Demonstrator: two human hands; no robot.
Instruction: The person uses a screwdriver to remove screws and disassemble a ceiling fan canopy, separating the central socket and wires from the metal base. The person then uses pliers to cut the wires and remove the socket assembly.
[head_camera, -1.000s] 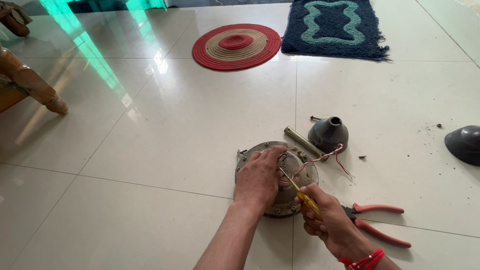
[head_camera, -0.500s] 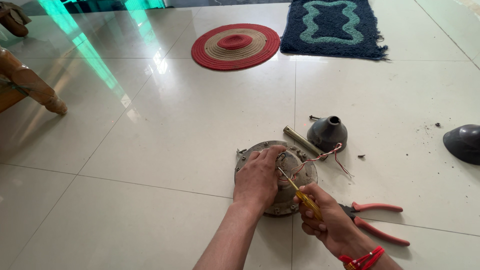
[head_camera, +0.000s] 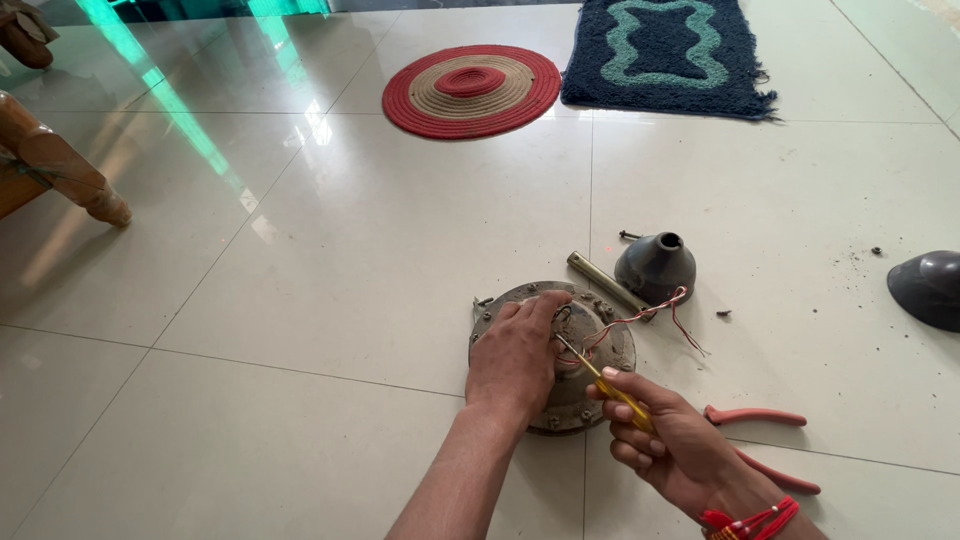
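Resting palm-down on a round metal motor housing (head_camera: 590, 400), the left hand (head_camera: 517, 362) lies flat with fingers spread over the housing's top, gripping nothing. Right hand (head_camera: 672, 448): closed around the yellow handle of a screwdriver (head_camera: 600, 378), whose thin shaft points into the centre of the housing just beside the left fingertips. Housing: lying on the pale tiled floor (head_camera: 350, 260), red and white wires (head_camera: 650, 315) trailing from its middle toward the right. Just behind it: a brass-coloured rod (head_camera: 605, 281) and a dark grey cone-shaped cover (head_camera: 657, 266), touching or nearly so. Near the right wrist: red-handled pliers (head_camera: 765, 440). Well apart: a grey dome (head_camera: 928, 288) at the right edge, a round red and tan mat (head_camera: 471, 89), a blue rug (head_camera: 668, 55).
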